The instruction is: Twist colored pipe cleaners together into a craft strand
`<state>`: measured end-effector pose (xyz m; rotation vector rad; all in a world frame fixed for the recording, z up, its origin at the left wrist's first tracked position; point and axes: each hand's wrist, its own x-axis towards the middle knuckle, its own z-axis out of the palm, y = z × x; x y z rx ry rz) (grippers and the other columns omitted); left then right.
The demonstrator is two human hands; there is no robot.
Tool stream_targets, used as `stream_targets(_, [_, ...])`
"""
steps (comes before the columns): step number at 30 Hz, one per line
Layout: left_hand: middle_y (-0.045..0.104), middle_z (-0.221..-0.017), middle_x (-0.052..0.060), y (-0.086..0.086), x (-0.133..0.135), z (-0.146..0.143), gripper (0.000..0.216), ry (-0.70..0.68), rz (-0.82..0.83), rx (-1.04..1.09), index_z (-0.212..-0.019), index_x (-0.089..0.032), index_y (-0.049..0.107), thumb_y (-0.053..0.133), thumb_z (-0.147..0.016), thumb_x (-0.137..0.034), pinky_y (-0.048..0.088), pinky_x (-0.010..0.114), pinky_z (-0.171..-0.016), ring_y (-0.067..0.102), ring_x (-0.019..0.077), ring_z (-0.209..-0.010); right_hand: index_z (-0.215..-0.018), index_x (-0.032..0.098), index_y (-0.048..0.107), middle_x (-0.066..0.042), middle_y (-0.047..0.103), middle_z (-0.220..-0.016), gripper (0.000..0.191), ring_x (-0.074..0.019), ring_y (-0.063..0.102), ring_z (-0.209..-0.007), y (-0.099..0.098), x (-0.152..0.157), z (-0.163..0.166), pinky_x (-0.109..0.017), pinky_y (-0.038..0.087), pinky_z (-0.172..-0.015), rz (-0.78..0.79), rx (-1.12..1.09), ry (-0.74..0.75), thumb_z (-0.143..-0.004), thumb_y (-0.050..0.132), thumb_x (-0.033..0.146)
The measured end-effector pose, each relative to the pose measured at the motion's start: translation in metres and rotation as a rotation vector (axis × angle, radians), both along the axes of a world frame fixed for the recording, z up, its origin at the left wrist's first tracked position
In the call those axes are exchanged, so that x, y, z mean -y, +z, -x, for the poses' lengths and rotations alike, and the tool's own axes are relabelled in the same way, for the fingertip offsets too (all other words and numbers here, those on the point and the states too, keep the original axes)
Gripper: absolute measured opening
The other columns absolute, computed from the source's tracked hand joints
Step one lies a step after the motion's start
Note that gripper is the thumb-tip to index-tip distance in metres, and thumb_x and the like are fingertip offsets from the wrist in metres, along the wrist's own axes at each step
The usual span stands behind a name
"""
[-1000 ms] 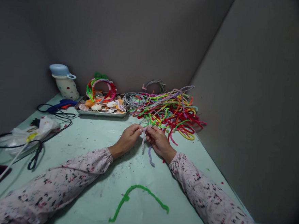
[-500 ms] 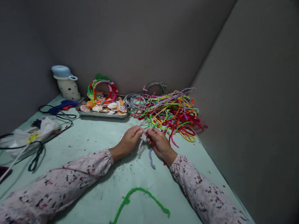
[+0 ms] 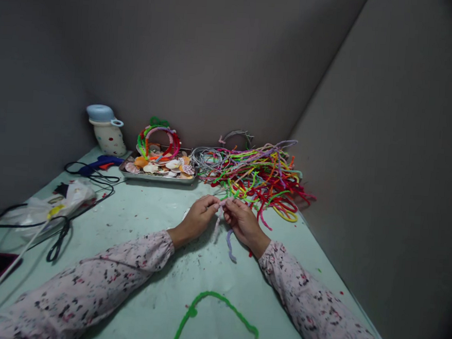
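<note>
Both hands were closed at the fingertips on one pale pink strand [image 3: 217, 227], fuzzy and slender like a pipe cleaner. The left hand [image 3: 199, 216] and the right hand [image 3: 245, 223] pinched it just beside each other above the counter [image 3: 215, 329], in front of the heap, and a thin length dangled between them. Below the right hand showed a lilac strand [image 3: 230, 245], plush and curved; whether that hand held it could not be told. Nearer the person, a green strand [image 3: 211, 293] lay in a lopsided arch, with a small lump on its left limb.

At the back, a shallow metal tray [image 3: 159, 179] held ribbed, fan-shaped shells [image 3: 150, 168] in white, orange and pink, with fuzzy hoops [image 3: 140, 143] standing upright among them. Beside it lay a coil of smooth grey wire [image 3: 207, 158], touching a tangled heap of fuzzy strands [image 3: 264, 172] in red, yellow, green, orange and purple. To the left stood a cream bottle [image 3: 110, 139] with a rounded blue lid, near a crumpled, translucent plastic bag [image 3: 75, 195].

Counted, there were two hands, one pink strand between them, one lilac, one green arch, one tray, one wire coil, one bottle and one bag. The shells overlapped, the hoops nested and the heap was too matted for sure numbers.
</note>
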<state>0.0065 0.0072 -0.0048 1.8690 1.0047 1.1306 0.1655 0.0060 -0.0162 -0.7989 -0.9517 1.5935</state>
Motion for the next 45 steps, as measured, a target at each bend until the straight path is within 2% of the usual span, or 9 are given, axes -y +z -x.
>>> stream_targets(34, [0.062, -0.084, 0.003, 0.0009, -0.0003, -0.0029, 0.023, 0.021, -0.021, -0.036, -0.088, -0.016, 0.062, 0.044, -0.088, -0.030, 0.043, 0.028, -0.080, 0.055, 0.0173, -0.083, -0.079, 0.018, 0.063, 0.003, 0.058, -0.069, 0.024, -0.0054, 0.048, -0.053, -0.0004, -0.0002, -0.0023, -0.018, 0.034, -0.047, -0.003, 0.004, -0.007, -0.072, 0.074, 0.038])
stream_targets(41, [0.060, -0.081, 0.003, 0.0031, 0.0008, -0.0041, 0.023, 0.030, -0.021, -0.073, -0.083, -0.017, 0.060, 0.042, -0.088, -0.030, 0.043, 0.028, -0.077, 0.054, 0.0174, -0.081, -0.077, 0.018, 0.062, 0.003, 0.057, -0.069, 0.025, -0.0062, 0.047, -0.053, 0.0003, 0.0001, -0.0014, -0.019, 0.035, -0.047, -0.005, 0.033, -0.011, -0.071, 0.074, 0.039])
stream_targets(45, [0.062, -0.084, 0.003, 0.0025, 0.0017, -0.0034, 0.023, 0.039, -0.015, -0.035, -0.087, -0.017, 0.061, 0.044, -0.088, -0.032, 0.043, 0.028, -0.080, 0.055, 0.0178, -0.084, -0.079, 0.018, 0.063, 0.003, 0.057, -0.069, 0.026, -0.0063, 0.047, -0.053, -0.0009, -0.0010, -0.0019, -0.019, 0.035, -0.047, -0.007, 0.023, -0.004, -0.071, 0.073, 0.040])
